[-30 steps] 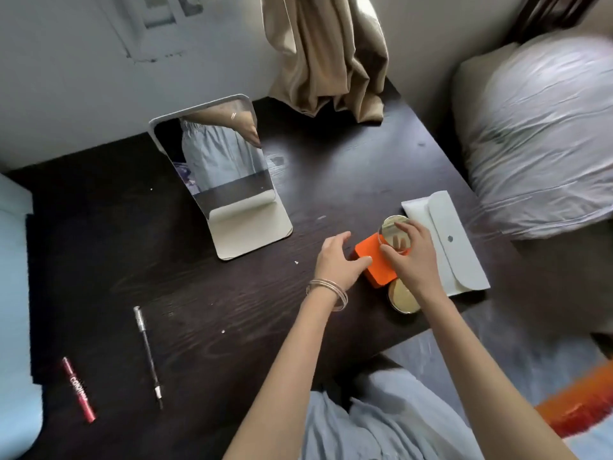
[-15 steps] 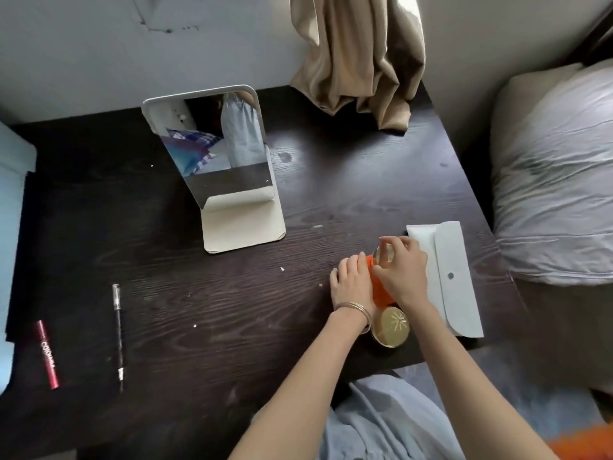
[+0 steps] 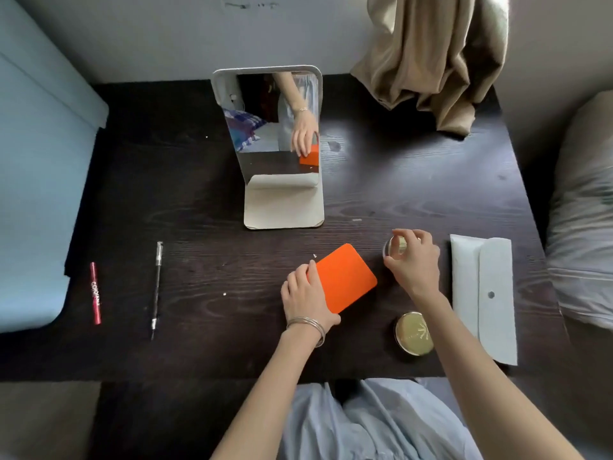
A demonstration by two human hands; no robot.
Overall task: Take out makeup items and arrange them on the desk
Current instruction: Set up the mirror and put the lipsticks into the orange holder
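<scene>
Dark wood-grain worktop (image 3: 205, 200), seen from above.

Left hand (image 3: 306, 293): grip on the left edge of an orange flat case (image 3: 345, 277), thumb under the near edge, fingers laid over the corner; case flat on the worktop at centre, turned at an angle. Metal bangles (image 3: 306, 323) on the wrist.

Right hand (image 3: 414, 260): grip pinching a small round clear-rimmed container (image 3: 393, 249) from above with curled fingertips, just right of the orange case and left of the pouch; touching the worktop or raised, cannot tell.

Round gold compact (image 3: 414, 333): flat near the front edge, under the right forearm, apart from the orange case.

White flap pouch (image 3: 484, 297): closed with a snap, lying lengthwise at the right side.

Black pencil-shaped liner (image 3: 156, 288): lying lengthwise at the left, clear cap at the far end.

Red lettered tube (image 3: 95, 293): further left, roughly parallel to the liner, near the worktop's left edge.

Standing mirror (image 3: 282, 127): white frame and base, far centre, tilted back, reflecting the left hand and the orange case.

Beige curtain (image 3: 438, 61): draped onto the far right corner.

Pale blue upholstery (image 3: 39, 180) at left; grey pillow (image 3: 583, 207) at right.
</scene>
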